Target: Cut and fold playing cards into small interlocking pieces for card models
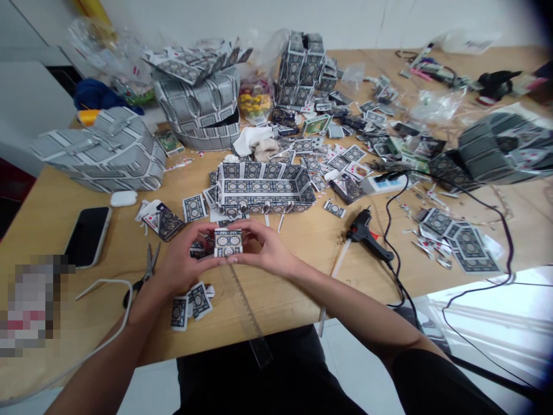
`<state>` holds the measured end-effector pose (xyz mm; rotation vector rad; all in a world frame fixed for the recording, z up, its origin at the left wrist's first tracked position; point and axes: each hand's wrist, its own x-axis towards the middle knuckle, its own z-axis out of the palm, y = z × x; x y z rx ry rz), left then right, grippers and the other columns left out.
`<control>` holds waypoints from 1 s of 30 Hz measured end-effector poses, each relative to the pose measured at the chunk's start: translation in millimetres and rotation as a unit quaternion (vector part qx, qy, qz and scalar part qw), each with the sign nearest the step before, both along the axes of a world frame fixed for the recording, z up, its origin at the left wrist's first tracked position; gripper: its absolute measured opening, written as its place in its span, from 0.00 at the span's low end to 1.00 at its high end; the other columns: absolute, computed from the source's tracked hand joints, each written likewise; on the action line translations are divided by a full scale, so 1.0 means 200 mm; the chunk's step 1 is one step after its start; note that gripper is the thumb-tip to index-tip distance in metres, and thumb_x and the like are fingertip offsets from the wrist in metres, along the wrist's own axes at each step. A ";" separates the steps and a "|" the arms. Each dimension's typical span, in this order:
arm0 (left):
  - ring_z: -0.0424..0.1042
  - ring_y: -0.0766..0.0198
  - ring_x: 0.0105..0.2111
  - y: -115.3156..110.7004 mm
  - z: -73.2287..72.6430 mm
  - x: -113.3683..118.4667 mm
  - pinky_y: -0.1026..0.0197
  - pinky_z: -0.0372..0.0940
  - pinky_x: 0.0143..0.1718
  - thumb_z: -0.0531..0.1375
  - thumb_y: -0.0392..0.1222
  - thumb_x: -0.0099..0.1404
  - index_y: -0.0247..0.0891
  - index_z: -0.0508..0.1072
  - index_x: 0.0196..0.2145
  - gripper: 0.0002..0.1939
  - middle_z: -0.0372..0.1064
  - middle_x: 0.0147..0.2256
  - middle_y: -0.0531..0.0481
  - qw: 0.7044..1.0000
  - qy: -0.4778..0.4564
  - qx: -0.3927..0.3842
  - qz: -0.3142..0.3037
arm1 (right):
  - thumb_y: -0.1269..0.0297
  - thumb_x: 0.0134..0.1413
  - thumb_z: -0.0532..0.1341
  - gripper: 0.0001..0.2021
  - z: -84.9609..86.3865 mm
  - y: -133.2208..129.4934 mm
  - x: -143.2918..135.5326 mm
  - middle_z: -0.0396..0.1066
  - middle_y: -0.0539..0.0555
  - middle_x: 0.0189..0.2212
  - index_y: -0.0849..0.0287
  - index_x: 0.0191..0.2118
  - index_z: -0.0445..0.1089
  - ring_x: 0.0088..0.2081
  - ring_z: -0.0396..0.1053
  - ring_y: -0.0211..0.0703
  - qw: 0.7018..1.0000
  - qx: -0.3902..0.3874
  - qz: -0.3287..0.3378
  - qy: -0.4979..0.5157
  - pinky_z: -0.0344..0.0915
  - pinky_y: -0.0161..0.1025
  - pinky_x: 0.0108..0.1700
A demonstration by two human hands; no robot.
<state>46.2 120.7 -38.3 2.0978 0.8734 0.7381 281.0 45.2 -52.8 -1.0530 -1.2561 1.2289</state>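
Note:
Between my two hands is a small block of folded playing cards with a dark blue and white pattern. My left hand grips its left side, thumb low and fingers above. On the other side my right hand closes on it the same way. Just beyond them stands an open rectangular box made of playing cards. A clear ruler runs from beneath the hands past the table edge. Scissors lie by my left wrist, and loose cards sit nearer to me.
A glue gun with its cord rests on the right, near a power strip. At left lies a phone. Card-built pieces and a card tower stand behind. Scattered cards cover the back right. A white cable crosses my left forearm.

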 end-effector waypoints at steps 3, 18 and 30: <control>0.80 0.55 0.40 0.01 -0.01 0.00 0.54 0.77 0.41 0.77 0.55 0.58 0.42 0.76 0.54 0.31 0.78 0.49 0.43 1.000 -0.014 -0.020 0.011 | 0.57 0.48 0.81 0.31 0.00 0.00 0.01 0.77 0.58 0.57 0.51 0.58 0.76 0.53 0.76 0.51 0.999 0.027 0.004 -0.024 0.71 0.48 0.57; 0.79 0.55 0.41 0.01 -0.04 -0.02 0.54 0.76 0.40 0.76 0.51 0.61 0.44 0.74 0.55 0.28 0.76 0.48 0.45 1.000 -0.018 -0.025 0.001 | 0.58 0.54 0.79 0.16 0.00 0.00 0.02 0.77 0.58 0.61 0.49 0.48 0.84 0.63 0.74 0.55 0.996 0.077 -0.005 -0.037 0.71 0.56 0.64; 0.78 0.58 0.39 0.00 -0.04 -0.02 0.56 0.74 0.40 0.76 0.53 0.61 0.44 0.73 0.55 0.28 0.76 0.46 0.48 0.999 -0.006 -0.032 0.006 | 0.59 0.52 0.80 0.17 -0.03 0.01 0.01 0.79 0.61 0.59 0.55 0.47 0.85 0.54 0.80 0.51 0.997 0.077 -0.013 -0.026 0.77 0.48 0.56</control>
